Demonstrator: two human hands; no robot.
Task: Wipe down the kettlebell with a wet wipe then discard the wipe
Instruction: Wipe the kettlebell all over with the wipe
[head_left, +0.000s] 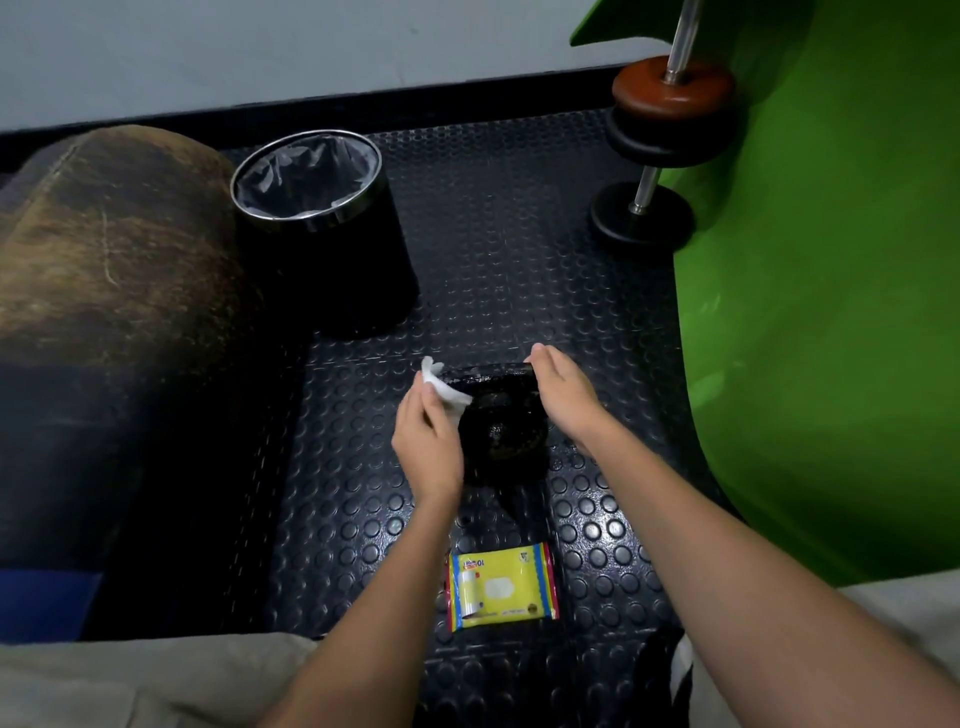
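A black kettlebell (501, 428) stands on the studded rubber floor mat in the middle of the view. My left hand (428, 441) holds a white wet wipe (445, 387) against the left end of the kettlebell's handle. My right hand (563, 397) rests on the right side of the handle with its fingers nearly straight. A black waste bin (332, 249) with a steel rim and a grey liner stands open at the back left.
A yellow pack of wet wipes (503, 587) lies on the mat between my forearms. A worn brown bolster (109, 249) lies at the left. A barbell with weight plates (670, 119) leans at the back right beside a green curved surface (821, 312).
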